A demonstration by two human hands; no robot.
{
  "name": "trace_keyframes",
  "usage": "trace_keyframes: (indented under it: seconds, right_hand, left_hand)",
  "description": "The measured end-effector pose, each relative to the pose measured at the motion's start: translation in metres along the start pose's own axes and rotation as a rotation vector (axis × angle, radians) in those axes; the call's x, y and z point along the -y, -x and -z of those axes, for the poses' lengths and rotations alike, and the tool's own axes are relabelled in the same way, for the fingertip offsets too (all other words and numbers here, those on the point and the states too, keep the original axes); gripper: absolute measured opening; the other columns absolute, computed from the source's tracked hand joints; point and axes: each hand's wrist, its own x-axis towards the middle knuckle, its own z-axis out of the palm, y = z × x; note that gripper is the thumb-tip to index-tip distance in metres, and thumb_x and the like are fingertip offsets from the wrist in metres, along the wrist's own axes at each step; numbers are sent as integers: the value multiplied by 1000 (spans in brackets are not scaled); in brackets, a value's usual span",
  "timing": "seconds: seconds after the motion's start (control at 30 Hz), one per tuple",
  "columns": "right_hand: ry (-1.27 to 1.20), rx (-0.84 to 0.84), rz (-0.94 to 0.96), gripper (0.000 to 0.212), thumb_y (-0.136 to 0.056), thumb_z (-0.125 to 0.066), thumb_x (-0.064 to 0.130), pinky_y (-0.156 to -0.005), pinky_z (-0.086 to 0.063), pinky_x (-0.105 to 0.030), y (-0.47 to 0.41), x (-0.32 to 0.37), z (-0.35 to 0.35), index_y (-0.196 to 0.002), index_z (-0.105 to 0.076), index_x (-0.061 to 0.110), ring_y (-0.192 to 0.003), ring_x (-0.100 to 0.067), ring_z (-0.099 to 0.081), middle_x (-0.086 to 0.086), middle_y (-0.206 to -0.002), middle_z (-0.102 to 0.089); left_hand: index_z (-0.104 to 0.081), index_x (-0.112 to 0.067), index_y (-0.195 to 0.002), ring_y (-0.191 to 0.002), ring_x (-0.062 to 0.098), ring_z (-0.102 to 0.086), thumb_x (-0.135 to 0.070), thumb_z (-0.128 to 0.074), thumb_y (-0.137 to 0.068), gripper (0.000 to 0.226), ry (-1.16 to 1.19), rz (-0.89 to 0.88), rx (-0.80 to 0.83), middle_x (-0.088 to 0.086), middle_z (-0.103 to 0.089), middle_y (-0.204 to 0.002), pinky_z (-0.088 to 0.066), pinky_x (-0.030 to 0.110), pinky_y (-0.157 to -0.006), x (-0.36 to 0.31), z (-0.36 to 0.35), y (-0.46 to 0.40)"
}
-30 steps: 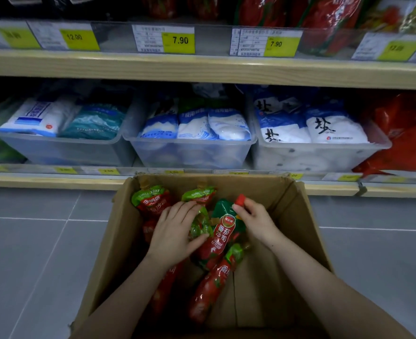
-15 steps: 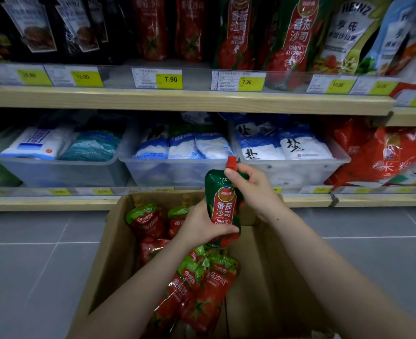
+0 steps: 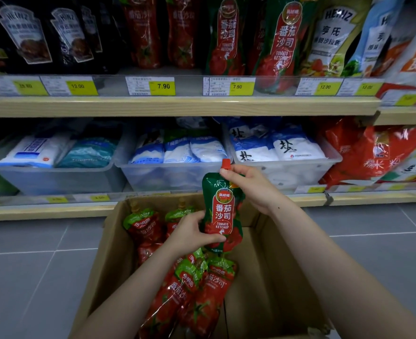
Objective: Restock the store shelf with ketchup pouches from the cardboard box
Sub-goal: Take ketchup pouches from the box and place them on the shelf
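Head view is showing 1 green-and-red tomato ketchup pouch (image 3: 222,211) being held upright above the open cardboard box (image 3: 272,277), with both hands on it. The right hand (image 3: 248,187) is pinching the top of the pouch just under its red cap (image 3: 225,164), while the left hand (image 3: 192,232) is gripping the lower part, thumb lying across the front near the bottom of the label. So the pouch's long axis is running vertically, cap up, and the 2 grips are sitting at its opposite ends: the body is hanging down from the right hand's pinch and rising up out of the left hand's grasp.

The relation that matters for the coming move is that the matching tomato ketchup pouches (image 3: 279,42) are standing on the upper shelf (image 3: 177,106), above and a little to the right of the held pouch, behind the 7.90 price tag (image 3: 229,86). The right hand is the nearer one to that spot, being higher and on that side. I judge the pouch is going to need lifting well upward and slightly rightward, kept cap-up, to slot in beside its kind.

More ketchup pouches (image 3: 189,289) of a different red label are lying in the box below the hands, mostly flat and overlapping. Clear bins of salt bags (image 3: 275,148) are sitting on the lower shelf behind the hands, between box and target.
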Motion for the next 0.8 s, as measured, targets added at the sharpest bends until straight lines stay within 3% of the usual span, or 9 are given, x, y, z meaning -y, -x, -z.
trace_keyframes:
  seconds: [0.07, 0.17, 0.23, 0.33, 0.47, 0.63, 0.7, 0.8]
  right_hand:
    - [52, 58, -60, 38, -81, -67, 27, -76, -48, -26, 0, -7, 3, -116, -56, 17, -91, -13, -65, 1, -101, -68]
    - [219, 96, -145, 46, -73, -76, 22, -83, -51, -29, 5, -29, 2, -115, -58, 18, -97, -9, -63, 4, -106, -67]
    - [221, 55, -125, 40, -71, -78, 17, -91, -52, -36, 8, -46, -2, -108, -62, 17, -97, -9, -64, 3, -104, -68]
    - [206, -49, -37, 29, -70, -79, 14, -89, -53, -35, 7, -56, -3, -95, -65, 21, -93, -12, -66, -2, -101, -70]
    - [187, -72, -1, 26, -71, -78, 15, -78, -51, -17, 5, -27, 6, -89, -62, 27, -88, -3, -63, 5, -95, -68]
    - [186, -151, 107, 31, -70, -78, 12, -87, -53, -38, -1, 27, 19, -97, -63, 18, -95, -19, -66, -5, -100, -69]
    - [212, -166, 175, 31, -70, -78, 14, -89, -53, -40, -2, 59, 26, -95, -62, 24, -95, -16, -66, -1, -100, -69]
    - [228, -197, 287, 38, -69, -79, 14, -91, -52, -40, -7, 112, 38, -95, -57, 32, -98, -14, -64, 4, -101, -68]
  left_hand:
    - [-59, -22, -118, -102, 6, -61, -28, -83, -65, 59, -11, 17, -24, -4, -66, -113, -52, 31, -92, 2, 0, -2]
    - [-61, -23, -113, -98, 6, -63, -24, -84, -64, 54, 5, 24, -74, -6, -67, -108, -53, 30, -89, 4, 4, -5]
    - [-63, -26, -108, -95, 3, -63, -21, -85, -63, 50, 3, -9, -113, -8, -68, -104, -53, 24, -85, 4, 4, -8]
    - [-64, -31, -98, -88, -3, -64, -20, -87, -59, 47, 27, -50, -144, -12, -69, -97, -51, 19, -80, -1, 7, -13]
    - [-65, -30, -106, -101, 8, -65, -29, -85, -60, 50, 66, -81, -92, -7, -70, -107, -51, 33, -93, -28, 30, -25]
    - [-65, -25, -106, -102, 11, -65, -29, -85, -60, 50, 29, -172, -105, -3, -69, -109, -51, 36, -94, -88, 56, -42]
    - [-64, -19, -113, -101, 8, -64, -32, -85, -61, 57, -8, -227, -135, -4, -69, -110, -51, 33, -94, -117, 69, -50]
    - [-66, -20, -108, -94, 3, -65, -18, -82, -67, 43, 7, -306, -169, -6, -71, -103, -52, 31, -92, -165, 91, -60]
